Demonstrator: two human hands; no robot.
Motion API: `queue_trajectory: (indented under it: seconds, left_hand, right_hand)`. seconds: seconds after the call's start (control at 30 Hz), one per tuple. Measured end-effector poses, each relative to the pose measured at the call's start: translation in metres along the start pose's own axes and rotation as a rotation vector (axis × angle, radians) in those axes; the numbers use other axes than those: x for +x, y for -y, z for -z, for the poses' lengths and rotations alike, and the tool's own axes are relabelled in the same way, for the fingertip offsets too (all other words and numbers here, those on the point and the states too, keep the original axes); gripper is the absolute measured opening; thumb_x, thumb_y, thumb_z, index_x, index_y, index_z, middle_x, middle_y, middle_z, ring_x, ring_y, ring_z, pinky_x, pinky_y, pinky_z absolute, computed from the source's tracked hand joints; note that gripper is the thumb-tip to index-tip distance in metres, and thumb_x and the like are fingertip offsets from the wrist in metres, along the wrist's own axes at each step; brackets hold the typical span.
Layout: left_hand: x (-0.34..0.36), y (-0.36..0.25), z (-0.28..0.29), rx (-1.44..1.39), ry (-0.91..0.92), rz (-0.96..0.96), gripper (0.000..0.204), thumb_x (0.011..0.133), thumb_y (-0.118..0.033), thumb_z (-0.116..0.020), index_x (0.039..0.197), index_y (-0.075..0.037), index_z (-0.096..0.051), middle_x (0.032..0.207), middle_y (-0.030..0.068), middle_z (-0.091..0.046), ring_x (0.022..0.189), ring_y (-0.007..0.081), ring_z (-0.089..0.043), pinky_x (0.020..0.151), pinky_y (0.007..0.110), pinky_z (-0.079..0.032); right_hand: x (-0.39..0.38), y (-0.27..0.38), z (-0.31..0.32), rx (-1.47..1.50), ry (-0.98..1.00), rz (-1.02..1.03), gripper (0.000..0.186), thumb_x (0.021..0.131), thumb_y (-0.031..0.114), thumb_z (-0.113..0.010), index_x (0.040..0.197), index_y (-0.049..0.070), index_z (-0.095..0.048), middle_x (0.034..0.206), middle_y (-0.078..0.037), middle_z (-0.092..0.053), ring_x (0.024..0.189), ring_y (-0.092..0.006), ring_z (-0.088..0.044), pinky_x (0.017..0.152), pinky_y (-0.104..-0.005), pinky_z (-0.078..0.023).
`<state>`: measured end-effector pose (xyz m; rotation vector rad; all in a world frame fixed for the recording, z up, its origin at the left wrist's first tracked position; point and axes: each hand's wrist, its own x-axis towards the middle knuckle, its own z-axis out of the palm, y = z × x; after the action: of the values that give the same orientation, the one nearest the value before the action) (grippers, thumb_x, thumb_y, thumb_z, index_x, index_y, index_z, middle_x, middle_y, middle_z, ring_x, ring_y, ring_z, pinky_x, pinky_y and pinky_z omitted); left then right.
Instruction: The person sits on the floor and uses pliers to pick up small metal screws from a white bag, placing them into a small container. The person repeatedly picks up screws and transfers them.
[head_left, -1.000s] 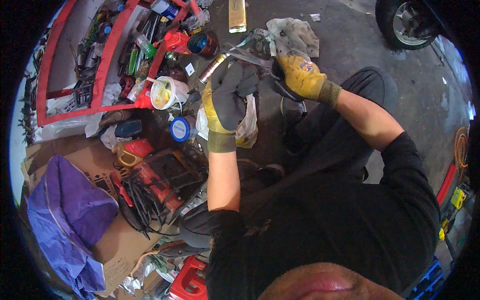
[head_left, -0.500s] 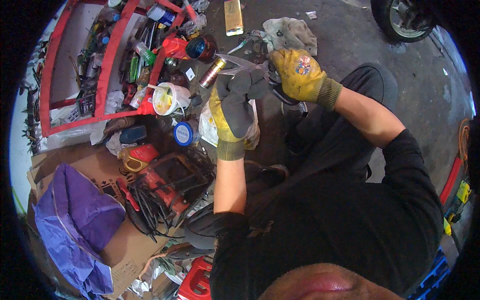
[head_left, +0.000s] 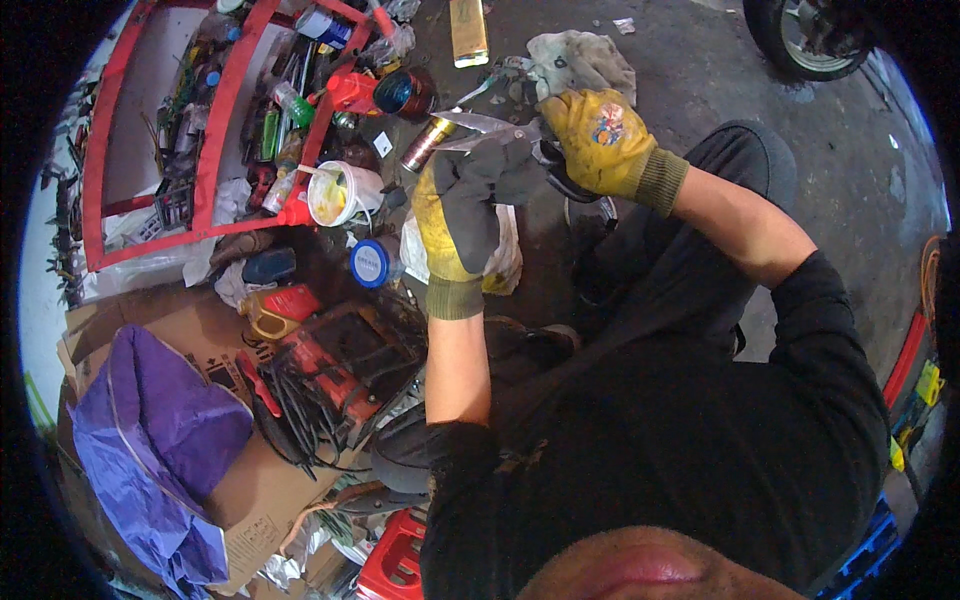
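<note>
My right hand (head_left: 602,140), in a dirty yellow glove, is closed round the dark handles of metal shears (head_left: 485,126), whose blades point left over the fingertips of my left hand (head_left: 462,210). My left glove is yellow and grey, its fingers curled close under the blades; whatever they grip is hidden. A crumpled white bag (head_left: 503,262) lies beneath my left hand. A gold spray can (head_left: 425,146) lies just beyond it, and a blue-lidded tub (head_left: 369,262) stands to its left. A grimy rag (head_left: 580,62) lies beyond my right hand.
A red-framed rack (head_left: 205,170) full of bottles and tools fills the upper left, beside a white bucket (head_left: 340,194). A red machine with cables (head_left: 330,370), cardboard and purple fabric (head_left: 160,430) lie lower left. A wheel (head_left: 805,35) stands upper right; my bent leg is below my right hand.
My right hand has risen slightly, its fingers more over the shears' handles. My left hand has shifted a little to the right since a second ago, staying under the blades.
</note>
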<state>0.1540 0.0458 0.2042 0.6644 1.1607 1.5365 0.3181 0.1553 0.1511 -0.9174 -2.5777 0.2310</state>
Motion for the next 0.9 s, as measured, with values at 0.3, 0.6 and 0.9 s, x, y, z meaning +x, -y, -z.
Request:
queue_trajectory:
  seconds: [0.3, 0.6, 0.9]
  left_hand:
    - [0.002, -0.003, 0.006, 0.039, -0.017, 0.019, 0.015, 0.095, -0.008, -0.067, 0.107, -0.002, -0.061, 0.098, 0.0132, -0.07, 0.07, 0.0127, -0.059, 0.059, 0.025, -0.046]
    - [0.016, -0.005, 0.023, -0.238, 0.175, 0.028, 0.04, 0.1, -0.012, -0.058, 0.138, -0.002, -0.051, 0.108, 0.0171, -0.07, 0.076, 0.0131, -0.061, 0.063, 0.026, -0.048]
    - [0.012, 0.021, 0.056, -0.789, 0.348, 0.213, 0.041, 0.1, -0.02, -0.054, 0.139, -0.008, -0.054, 0.106, 0.0036, -0.07, 0.071, 0.008, -0.051, 0.064, 0.023, -0.046]
  right_hand:
    - [0.0, 0.0, 0.0, 0.073, 0.098, -0.017, 0.024, 0.084, 0.022, -0.063, 0.101, 0.005, -0.063, 0.083, -0.019, -0.07, 0.077, -0.036, -0.07, 0.066, -0.0485, -0.054]
    - [-0.006, -0.036, -0.054, 0.496, -0.06, -0.077, 0.032, 0.09, 0.029, -0.063, 0.108, 0.003, -0.062, 0.098, -0.024, -0.069, 0.094, -0.0418, -0.066, 0.079, -0.0491, -0.051]
    - [0.004, -0.008, -0.011, 0.028, -0.121, 0.033, 0.03, 0.084, 0.017, -0.061, 0.11, 0.002, -0.059, 0.093, -0.018, -0.067, 0.087, -0.0364, -0.067, 0.076, -0.0471, -0.053]
